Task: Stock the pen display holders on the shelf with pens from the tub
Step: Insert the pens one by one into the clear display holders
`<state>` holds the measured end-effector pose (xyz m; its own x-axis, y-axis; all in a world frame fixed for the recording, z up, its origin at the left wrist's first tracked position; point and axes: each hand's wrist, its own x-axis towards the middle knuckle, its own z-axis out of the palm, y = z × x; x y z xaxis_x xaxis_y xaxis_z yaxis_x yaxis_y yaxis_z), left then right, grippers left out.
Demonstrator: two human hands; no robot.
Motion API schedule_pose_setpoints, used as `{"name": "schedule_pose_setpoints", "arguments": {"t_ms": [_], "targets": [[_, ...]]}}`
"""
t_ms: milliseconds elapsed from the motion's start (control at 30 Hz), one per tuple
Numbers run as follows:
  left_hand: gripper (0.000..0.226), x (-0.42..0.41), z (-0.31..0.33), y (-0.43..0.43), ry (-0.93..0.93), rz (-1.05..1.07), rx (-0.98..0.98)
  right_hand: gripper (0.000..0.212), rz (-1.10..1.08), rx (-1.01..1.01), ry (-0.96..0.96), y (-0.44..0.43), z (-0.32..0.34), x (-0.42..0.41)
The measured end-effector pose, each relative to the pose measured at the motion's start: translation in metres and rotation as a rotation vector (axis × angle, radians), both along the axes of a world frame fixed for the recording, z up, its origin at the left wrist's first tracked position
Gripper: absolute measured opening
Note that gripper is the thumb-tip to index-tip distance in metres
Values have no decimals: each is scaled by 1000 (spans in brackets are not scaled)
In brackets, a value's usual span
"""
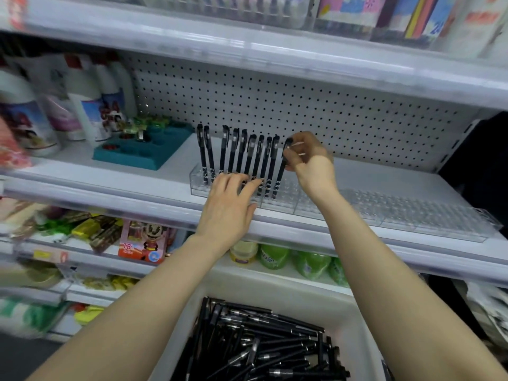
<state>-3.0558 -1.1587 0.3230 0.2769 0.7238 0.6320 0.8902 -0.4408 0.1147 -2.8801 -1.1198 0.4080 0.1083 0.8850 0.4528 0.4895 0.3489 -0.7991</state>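
Clear plastic pen display holder (198, 185) on the shelf (96, 198): a row of black pens (242, 155) stands in its left part, one gap showing. Left hand (229, 200) rests on the holder front, fingers straight. Right hand (310, 158) pinches a further pen (281, 169) at the row's right end. Right-hand holder sections (412, 213) are unfilled; the near tub (360, 312) is well filled. Judged early stage.

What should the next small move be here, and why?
Probably the right hand presses its pinched pen down until seated, then lets go: that pen stands tilted at the right end of the row, tip at the clear holder, while the left hand rests on the holder's front.
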Motion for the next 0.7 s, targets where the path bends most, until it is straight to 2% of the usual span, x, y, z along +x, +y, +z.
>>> {"name": "schedule_pose_setpoints", "arguments": {"t_ms": [267,400,533,700], "targets": [[55,-1,2,-3,15,-13,-53,16,-39,-48,-63,-8,-5,-2],[61,-6,-2,-16,-45,-42,-87,26,-106,-29,-138,-29,-12,3],[45,-9,-9,-52,-165,-104,-96,22,-145,32,-124,-68,-27,6],[31,-14,-52,-89,-140,-181,-152,14,-77,-28,-210,-130,-75,-1]]}}
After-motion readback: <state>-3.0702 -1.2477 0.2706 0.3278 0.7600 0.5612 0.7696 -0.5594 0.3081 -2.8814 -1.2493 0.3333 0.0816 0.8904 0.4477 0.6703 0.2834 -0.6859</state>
